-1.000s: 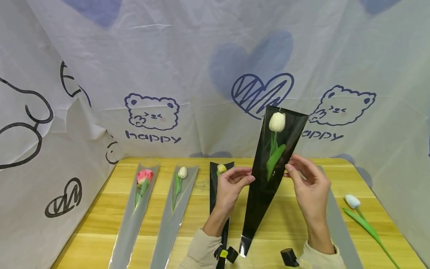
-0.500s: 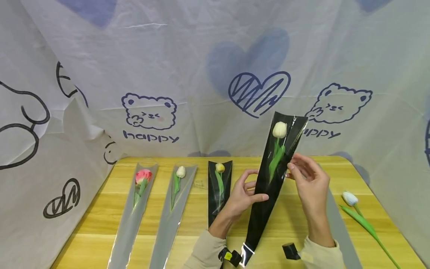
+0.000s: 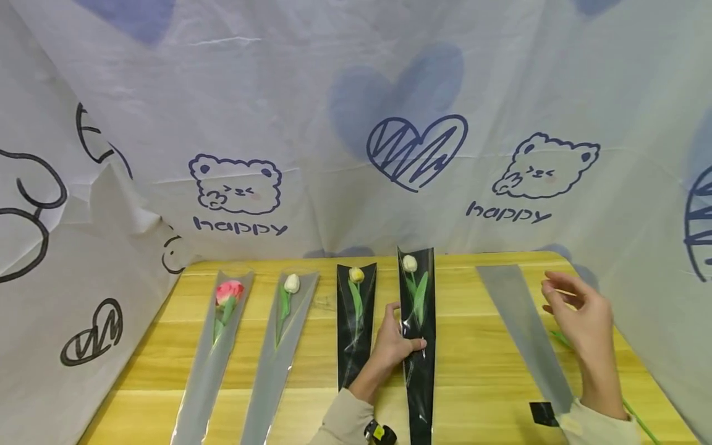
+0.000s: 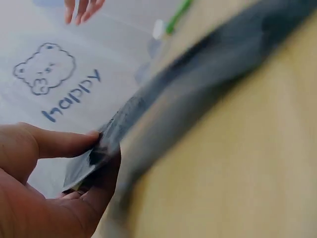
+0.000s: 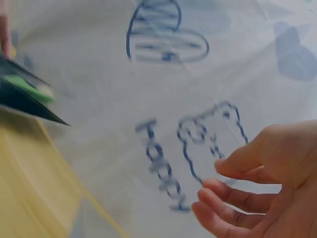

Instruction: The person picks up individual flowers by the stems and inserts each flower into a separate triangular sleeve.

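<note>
My left hand holds a black flower sleeve around its middle, thumb across the front and fingers behind. Inside the sleeve's clear front are a white tulip and its green leaves. The left wrist view has the thumb and fingers pinching the edge of the black sleeve. My right hand is raised at the right with loosely bent fingers and nothing in them. It is close to a flat grey sleeve and covers most of a loose tulip, whose green stem shows below.
Left of the held sleeve lie a black sleeve with a yellow tulip, a grey sleeve with a white tulip, and a grey sleeve with a pink flower. A printed white cloth hangs behind the wooden table.
My left hand has lowered the black sleeve with the white tulip from above the table and straightened it beside the yellow tulip's sleeve. My right hand has let go and moved right.
</note>
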A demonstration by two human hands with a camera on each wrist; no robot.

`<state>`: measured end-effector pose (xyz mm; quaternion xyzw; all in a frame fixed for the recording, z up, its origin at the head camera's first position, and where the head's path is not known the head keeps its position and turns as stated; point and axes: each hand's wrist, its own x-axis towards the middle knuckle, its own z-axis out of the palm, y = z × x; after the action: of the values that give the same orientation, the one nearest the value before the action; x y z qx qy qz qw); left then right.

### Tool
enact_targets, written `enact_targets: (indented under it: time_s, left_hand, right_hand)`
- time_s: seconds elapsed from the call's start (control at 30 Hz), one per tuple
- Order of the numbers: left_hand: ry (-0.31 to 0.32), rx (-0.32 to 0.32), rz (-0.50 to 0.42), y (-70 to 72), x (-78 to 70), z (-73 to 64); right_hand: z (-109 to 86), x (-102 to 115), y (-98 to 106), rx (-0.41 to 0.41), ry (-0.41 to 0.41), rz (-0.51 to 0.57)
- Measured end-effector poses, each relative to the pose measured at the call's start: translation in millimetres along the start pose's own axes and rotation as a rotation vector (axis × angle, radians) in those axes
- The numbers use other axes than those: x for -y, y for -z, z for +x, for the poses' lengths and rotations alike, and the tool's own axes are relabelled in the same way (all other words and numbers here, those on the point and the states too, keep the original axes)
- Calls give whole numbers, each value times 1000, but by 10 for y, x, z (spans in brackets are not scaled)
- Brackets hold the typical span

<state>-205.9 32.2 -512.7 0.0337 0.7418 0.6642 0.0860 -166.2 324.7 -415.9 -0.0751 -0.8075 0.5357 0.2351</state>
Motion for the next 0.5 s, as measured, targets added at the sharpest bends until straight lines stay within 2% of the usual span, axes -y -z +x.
enact_targets:
  time_s: [0.1, 0.2, 0.4, 0.5]
  left_hand:
    - [-28, -47, 206, -12, 43, 17]
    - [-58, -66, 366, 22, 7, 10]
    - [-69, -53, 685, 242, -251, -120]
    - [-110, -19, 816, 161, -420, -105]
  right_hand:
    - [-3, -168, 221, 44, -19, -130]
    - [-2, -279, 373, 81, -37, -262]
    - [-1, -419, 524, 170, -54, -433]
    - [22, -470, 640, 224, -83, -534]
